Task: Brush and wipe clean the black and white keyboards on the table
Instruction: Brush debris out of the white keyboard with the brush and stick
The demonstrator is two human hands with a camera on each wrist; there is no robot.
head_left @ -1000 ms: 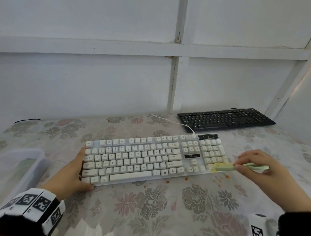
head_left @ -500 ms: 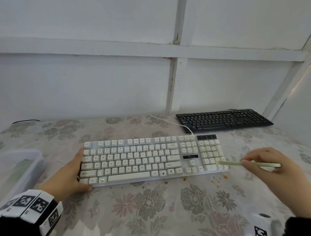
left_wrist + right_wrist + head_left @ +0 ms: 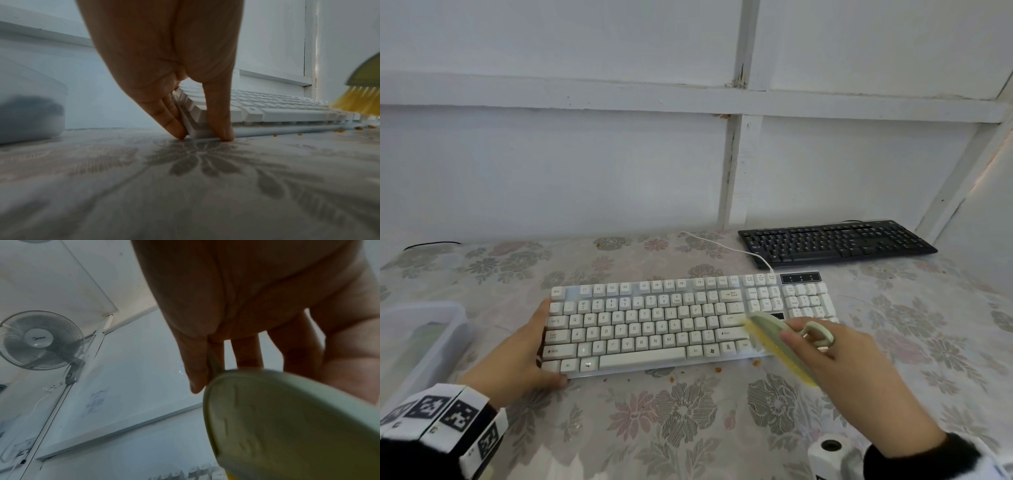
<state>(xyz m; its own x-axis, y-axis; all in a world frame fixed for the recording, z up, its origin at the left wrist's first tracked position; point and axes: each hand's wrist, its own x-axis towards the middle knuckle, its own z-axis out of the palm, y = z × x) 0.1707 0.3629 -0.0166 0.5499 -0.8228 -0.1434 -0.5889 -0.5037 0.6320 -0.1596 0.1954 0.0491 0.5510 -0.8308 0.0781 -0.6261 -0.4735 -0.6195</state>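
Lying near the front of the worktop point(image 3: 688, 428): 1 white keyboard point(image 3: 654, 322). Left hand point(image 3: 517, 356) braces its left end, fingers point(image 3: 164, 113) straight, thumb on the front edge. Right hand point(image 3: 859, 373) is curled round 1 green brush point(image 3: 772, 329), yellow bristles at the arrow keys. Orange crumbs point(image 3: 718, 369) lie along the front. 1 black keyboard point(image 3: 835, 243) sits behind, right. Risk: hard strokes may flick crumbs back between keys.

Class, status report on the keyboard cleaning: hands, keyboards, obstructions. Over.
Left hand braces left end of white keyboard, fingers straight. Right hand holds brush, bristles over keyboard's right side. Black keyboard untouched at back. Crumbs on tablecloth by front edge.
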